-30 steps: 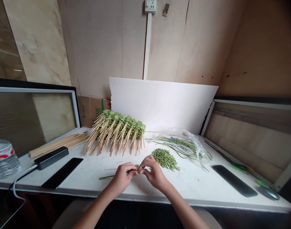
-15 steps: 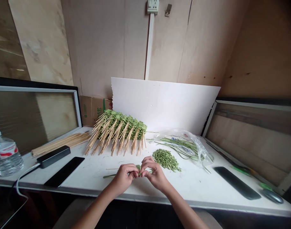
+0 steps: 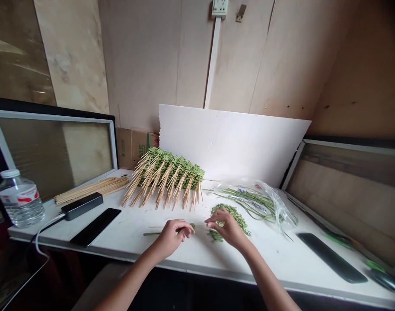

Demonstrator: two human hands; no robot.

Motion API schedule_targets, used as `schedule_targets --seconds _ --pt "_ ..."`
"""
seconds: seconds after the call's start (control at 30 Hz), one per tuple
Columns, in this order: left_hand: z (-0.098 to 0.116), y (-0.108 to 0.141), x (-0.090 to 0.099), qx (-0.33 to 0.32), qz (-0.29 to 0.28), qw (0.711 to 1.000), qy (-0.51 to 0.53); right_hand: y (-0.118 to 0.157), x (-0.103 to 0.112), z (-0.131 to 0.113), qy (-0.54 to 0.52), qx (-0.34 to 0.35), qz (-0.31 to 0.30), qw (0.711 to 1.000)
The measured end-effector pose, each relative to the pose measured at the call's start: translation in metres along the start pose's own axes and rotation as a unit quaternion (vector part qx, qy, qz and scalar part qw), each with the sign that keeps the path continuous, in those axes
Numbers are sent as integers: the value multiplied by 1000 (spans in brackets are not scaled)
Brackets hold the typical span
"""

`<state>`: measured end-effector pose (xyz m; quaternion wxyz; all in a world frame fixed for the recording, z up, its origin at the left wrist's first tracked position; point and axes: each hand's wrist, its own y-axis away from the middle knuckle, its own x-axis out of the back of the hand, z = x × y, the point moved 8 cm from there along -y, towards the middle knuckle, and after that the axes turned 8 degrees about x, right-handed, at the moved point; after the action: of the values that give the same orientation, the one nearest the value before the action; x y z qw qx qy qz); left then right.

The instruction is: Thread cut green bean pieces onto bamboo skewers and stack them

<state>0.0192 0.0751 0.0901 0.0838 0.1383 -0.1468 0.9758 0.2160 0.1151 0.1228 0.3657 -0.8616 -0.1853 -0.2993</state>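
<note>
My left hand [image 3: 175,235] is closed around a thin bamboo skewer [image 3: 154,226], with short green stem pieces [image 3: 192,226] at its fingertips. A longer green stem [image 3: 151,234] sticks out to the left of the same hand. My right hand [image 3: 226,226] is a little to the right, thumb and forefinger brought together by the skewer's tip. What they pinch, if anything, is too small to make out. Under and behind that hand lies a heap of cut green stem pieces [image 3: 238,216], partly hidden by it.
Behind is a stack of loaded green skewers [image 3: 176,166]. Bare skewers [image 3: 93,188], a black box [image 3: 82,206], a phone [image 3: 95,226] and a bottle [image 3: 20,203] are left. Long stems in a plastic bag [image 3: 273,207], a dark slab [image 3: 332,257] and a mouse [image 3: 385,278] lie right.
My hands were together at the stem pieces; the right hand has moved away to the right, beside the heap. My left hand keeps its grip. The view has shifted slightly left.
</note>
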Motion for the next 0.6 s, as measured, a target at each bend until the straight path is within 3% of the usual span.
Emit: schedule_targets --seconds 0.1,0.23,0.43,0.6 --pt "-3 -1 3 13 11 1000 -11 7 12 27 81 -42 -28 995" --pt "-8 -1 0 24 8 999 -31 15 11 44 67 -78 -74 992" --pt "-10 0 -4 8 -4 998 -67 17 4 40 94 -60 -119 987" --pt "-2 1 -4 -14 0 997 -82 11 10 19 65 -68 -104 990"
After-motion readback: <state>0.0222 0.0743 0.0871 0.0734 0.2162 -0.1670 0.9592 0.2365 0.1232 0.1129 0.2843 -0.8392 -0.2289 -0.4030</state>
